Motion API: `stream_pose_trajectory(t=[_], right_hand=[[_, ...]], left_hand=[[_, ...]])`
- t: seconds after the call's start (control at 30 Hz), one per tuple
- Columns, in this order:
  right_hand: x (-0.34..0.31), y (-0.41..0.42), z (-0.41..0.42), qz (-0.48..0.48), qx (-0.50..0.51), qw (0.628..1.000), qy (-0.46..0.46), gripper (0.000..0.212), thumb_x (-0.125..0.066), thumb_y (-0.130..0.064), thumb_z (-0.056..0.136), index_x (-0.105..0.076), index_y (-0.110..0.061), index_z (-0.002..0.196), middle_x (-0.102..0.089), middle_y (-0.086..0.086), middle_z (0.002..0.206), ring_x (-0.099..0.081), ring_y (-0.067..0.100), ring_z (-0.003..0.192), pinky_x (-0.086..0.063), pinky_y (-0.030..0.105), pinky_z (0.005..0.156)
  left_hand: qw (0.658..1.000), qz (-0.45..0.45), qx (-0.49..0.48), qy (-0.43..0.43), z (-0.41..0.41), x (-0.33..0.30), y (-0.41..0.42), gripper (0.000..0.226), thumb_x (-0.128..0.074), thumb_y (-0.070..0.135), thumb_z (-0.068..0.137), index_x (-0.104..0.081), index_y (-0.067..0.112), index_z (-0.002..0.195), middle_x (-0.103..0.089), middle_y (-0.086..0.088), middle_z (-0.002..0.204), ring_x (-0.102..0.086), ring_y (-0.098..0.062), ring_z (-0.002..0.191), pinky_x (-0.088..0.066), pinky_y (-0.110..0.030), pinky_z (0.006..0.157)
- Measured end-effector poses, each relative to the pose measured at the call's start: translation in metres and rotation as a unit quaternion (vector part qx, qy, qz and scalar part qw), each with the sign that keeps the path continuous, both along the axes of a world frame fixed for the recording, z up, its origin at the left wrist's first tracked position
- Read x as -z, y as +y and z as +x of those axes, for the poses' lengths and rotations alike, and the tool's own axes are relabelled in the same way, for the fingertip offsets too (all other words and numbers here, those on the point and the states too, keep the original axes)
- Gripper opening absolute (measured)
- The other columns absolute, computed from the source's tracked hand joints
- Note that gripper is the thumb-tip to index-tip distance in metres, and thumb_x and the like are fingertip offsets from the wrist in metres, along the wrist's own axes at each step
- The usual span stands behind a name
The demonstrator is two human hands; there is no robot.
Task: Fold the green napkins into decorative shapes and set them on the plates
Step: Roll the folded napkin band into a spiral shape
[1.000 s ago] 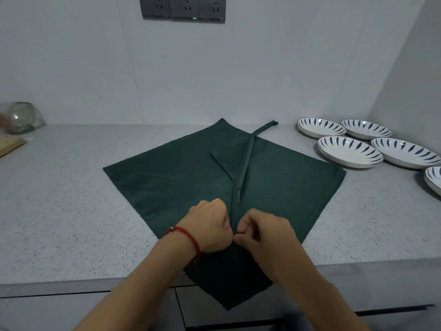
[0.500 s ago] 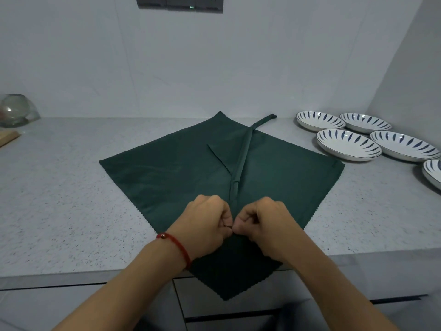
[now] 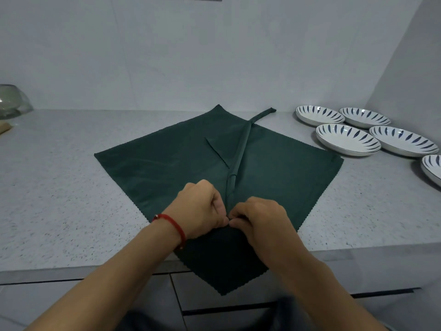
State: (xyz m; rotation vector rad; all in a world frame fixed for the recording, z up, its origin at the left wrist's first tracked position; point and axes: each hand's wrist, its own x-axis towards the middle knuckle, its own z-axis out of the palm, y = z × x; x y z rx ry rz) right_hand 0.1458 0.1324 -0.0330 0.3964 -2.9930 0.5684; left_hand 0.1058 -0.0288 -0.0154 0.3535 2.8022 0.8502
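One green napkin (image 3: 167,173) is spread as a diamond on the speckled grey countertop (image 3: 59,199), with its near corner hanging over the counter's front edge at 6 o'clock. A single narrow rolled strip (image 3: 242,151) of the cloth is seen running up the middle from the hands towards 1 o'clock, its far tip lying past the napkin's far edge on the counter. A small folded flap is visible just left of that strip.

Two hands are counted, both at the near end of the strip. The left hand (image 3: 202,209) is curled with thumb and fingers pinching the cloth; one red cord bracelet (image 3: 174,225) is worn on its wrist. The right hand (image 3: 260,218) is likewise curled, its fingertips nipping the same gathered fold. The two hands are touching at the thumbs.

Five white plates (image 3: 347,139) with dark blue leaf marks are counted at 2 to 3 o'clock, set close together well apart from the hands; the fifth is cut by the right frame edge. Nothing is seen lying on them. One glass bowl (image 3: 12,101) is seen at 9 o'clock against the wall, with a wooden edge just below it.
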Motion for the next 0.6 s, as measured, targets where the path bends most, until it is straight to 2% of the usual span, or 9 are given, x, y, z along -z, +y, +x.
stream_pose_trajectory(t=[0.13, 0.2, 0.27, 0.33, 0.4, 0.47, 0.53, 0.6], right_hand=[[-0.012, 0.004, -0.014, 0.001, -0.015, 0.999, -0.048, 0.018, -0.061, -0.033, 0.099, -0.075, -0.025, 0.106, -0.071, -0.003, 0.101, -0.060, 0.018, 0.100, -0.047, 0.028, 0.088], [-0.006, 0.007, -0.016, -0.041, -0.015, 0.999, -0.022, 0.013, -0.067, -0.032, 0.095, -0.077, -0.024, 0.099, -0.072, -0.006, 0.088, -0.062, 0.014, 0.086, -0.051, 0.033, 0.085], [0.003, 0.010, -0.012, -0.104, -0.012, 0.994, 0.028, 0.009, -0.075, -0.028, 0.089, -0.074, -0.022, 0.095, -0.068, -0.011, 0.073, -0.057, 0.004, 0.065, -0.054, 0.035, 0.075], [0.006, 0.010, -0.010, -0.106, -0.023, 0.993, 0.053, 0.014, -0.078, -0.026, 0.086, -0.071, -0.020, 0.096, -0.066, -0.009, 0.069, -0.052, 0.005, 0.059, -0.052, 0.032, 0.070], [0.005, 0.010, -0.012, -0.067, -0.043, 0.995, 0.055, 0.015, -0.075, -0.029, 0.089, -0.072, -0.021, 0.101, -0.068, -0.006, 0.080, -0.055, 0.007, 0.072, -0.048, 0.029, 0.075], [0.004, 0.009, -0.015, -0.029, -0.055, 0.997, 0.043, 0.019, -0.068, -0.033, 0.094, -0.072, -0.021, 0.108, -0.068, -0.003, 0.096, -0.059, 0.013, 0.089, -0.045, 0.028, 0.082], [0.007, 0.009, -0.017, -0.020, -0.063, 0.997, 0.040, 0.020, -0.063, -0.033, 0.097, -0.072, -0.019, 0.108, -0.066, 0.001, 0.101, -0.060, 0.019, 0.096, -0.045, 0.032, 0.085], [0.011, 0.009, -0.016, -0.046, -0.067, 0.995, 0.052, 0.019, -0.063, -0.031, 0.098, -0.075, -0.016, 0.103, -0.066, 0.004, 0.096, -0.061, 0.023, 0.093, -0.047, 0.038, 0.083]], left_hand=[[0.998, -0.013, 0.027, 0.049, 0.005, 0.008, 0.000, 0.012, -0.080, 0.024, 0.081, -0.072, 0.021, 0.074, -0.070, 0.006, 0.070, -0.062, -0.003, 0.067, -0.043, -0.010, 0.058], [0.997, -0.030, 0.043, 0.061, 0.001, 0.007, 0.000, 0.014, -0.079, 0.023, 0.082, -0.070, 0.022, 0.072, -0.068, 0.007, 0.070, -0.061, -0.006, 0.070, -0.042, -0.013, 0.060], [0.997, -0.040, 0.062, 0.033, -0.007, 0.000, -0.001, 0.014, -0.079, 0.021, 0.082, -0.072, 0.024, 0.071, -0.070, 0.007, 0.068, -0.062, -0.004, 0.066, -0.047, -0.017, 0.062], [0.996, -0.031, 0.076, -0.045, -0.017, -0.008, -0.002, 0.015, -0.075, 0.010, 0.083, -0.076, 0.021, 0.074, -0.073, 0.004, 0.067, -0.062, -0.006, 0.057, -0.052, -0.020, 0.058], [0.989, -0.029, 0.082, -0.121, -0.027, -0.017, -0.001, 0.022, -0.069, -0.002, 0.084, -0.077, 0.017, 0.077, -0.070, 0.003, 0.062, -0.061, -0.009, 0.055, -0.052, -0.022, 0.053], [0.984, -0.045, 0.083, -0.152, -0.032, -0.022, 0.002, 0.014, -0.070, 0.001, 0.087, -0.078, 0.012, 0.085, -0.066, 0.007, 0.057, -0.059, -0.007, 0.055, -0.049, -0.019, 0.051], [0.984, -0.059, 0.073, -0.148, -0.031, -0.024, 0.006, 0.007, -0.072, 0.007, 0.088, -0.078, 0.010, 0.091, -0.069, 0.005, 0.066, -0.062, -0.009, 0.061, -0.051, -0.020, 0.053], [0.992, -0.066, 0.065, -0.091, -0.024, -0.017, 0.006, 0.003, -0.074, 0.014, 0.087, -0.076, 0.014, 0.090, -0.073, 0.002, 0.076, -0.064, -0.008, 0.062, -0.056, -0.023, 0.058]])
